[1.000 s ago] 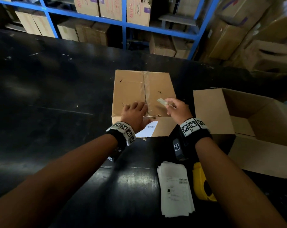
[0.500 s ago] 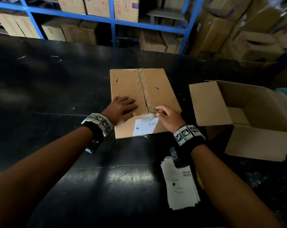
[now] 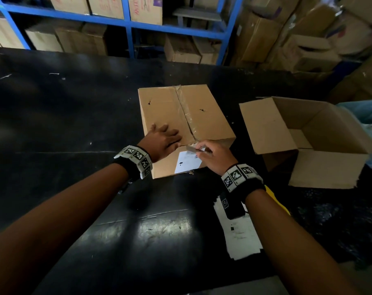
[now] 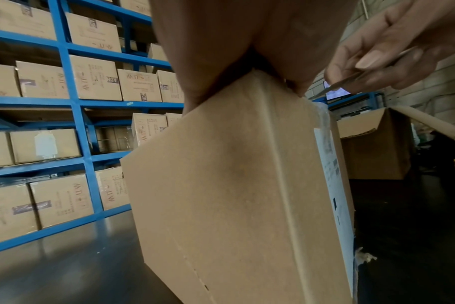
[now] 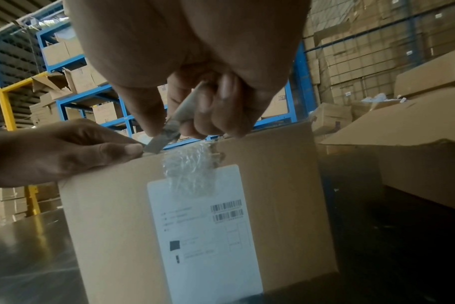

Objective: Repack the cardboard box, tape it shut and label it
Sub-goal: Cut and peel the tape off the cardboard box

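Observation:
A closed cardboard box (image 3: 185,118) sits on the black table, clear tape (image 3: 186,111) along its top seam and crinkled down its near face (image 5: 189,170). A white label (image 3: 188,162) with barcodes (image 5: 203,230) is stuck on that near face. My left hand (image 3: 162,140) lies flat on the box top near the front edge, fingers straight. My right hand (image 3: 210,155) pinches a thin flat blade-like cutter (image 5: 169,131) at the front top edge, its tip beside the tape end and close to my left thumb (image 5: 117,149).
An open empty cardboard box (image 3: 304,141) stands to the right. A stack of white label sheets (image 3: 238,235) and a yellow object (image 3: 275,201) lie by my right forearm. Blue shelving (image 3: 127,24) full of cartons runs behind the table.
My right hand brought the cutter down from above the box top to its front edge. My left hand shifted left and further onto the lid. The label shows more.

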A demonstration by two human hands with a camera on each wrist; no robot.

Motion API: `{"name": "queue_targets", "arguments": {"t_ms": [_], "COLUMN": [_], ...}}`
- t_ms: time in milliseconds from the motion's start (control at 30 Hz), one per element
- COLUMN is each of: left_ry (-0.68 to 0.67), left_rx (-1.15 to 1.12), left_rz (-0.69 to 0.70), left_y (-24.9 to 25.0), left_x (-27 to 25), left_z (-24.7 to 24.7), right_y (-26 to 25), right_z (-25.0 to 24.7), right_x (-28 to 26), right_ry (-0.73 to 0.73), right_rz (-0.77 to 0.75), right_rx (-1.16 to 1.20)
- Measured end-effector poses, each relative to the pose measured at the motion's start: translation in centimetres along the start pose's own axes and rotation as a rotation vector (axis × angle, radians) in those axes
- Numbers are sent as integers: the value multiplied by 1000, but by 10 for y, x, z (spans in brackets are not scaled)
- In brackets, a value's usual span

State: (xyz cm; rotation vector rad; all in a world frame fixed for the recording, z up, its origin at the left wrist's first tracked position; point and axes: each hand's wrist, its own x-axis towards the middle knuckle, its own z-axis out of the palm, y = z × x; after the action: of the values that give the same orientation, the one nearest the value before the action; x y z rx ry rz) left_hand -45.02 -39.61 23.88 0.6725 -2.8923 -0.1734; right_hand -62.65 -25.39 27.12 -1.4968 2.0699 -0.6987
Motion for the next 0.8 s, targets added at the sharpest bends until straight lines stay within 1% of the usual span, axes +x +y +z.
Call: {"name": "queue_targets", "arguments": {"t_ms": [67,133,200,367,467,600,800], "left_ry": [2,35,58,47,29,-20,-49], "left_rx": [-61,-149,-152,-92,32,151,166], "left_rz": [-48,-95,-88,-39,21,-11,-7], "left_y": [-1,-3,-3,1,2,5,3], "left_x": [2,3,3,-2,-6,-9,-9], "left_z": [-1,-3,-4,-7,1,13,12], "right_y": [-1,-3,-4,-7,-15,-23,-17], "right_z": [4,7,8,5,10,20,10], "right_x": [2,3,4,4,6,8,7], "right_ry": [3,1,-3,14,51,100,74], "right_rz": [6,6,2,22,25,6,-3], "right_rx": [-5,-13,-32,-53,-55,-106,-159]}}
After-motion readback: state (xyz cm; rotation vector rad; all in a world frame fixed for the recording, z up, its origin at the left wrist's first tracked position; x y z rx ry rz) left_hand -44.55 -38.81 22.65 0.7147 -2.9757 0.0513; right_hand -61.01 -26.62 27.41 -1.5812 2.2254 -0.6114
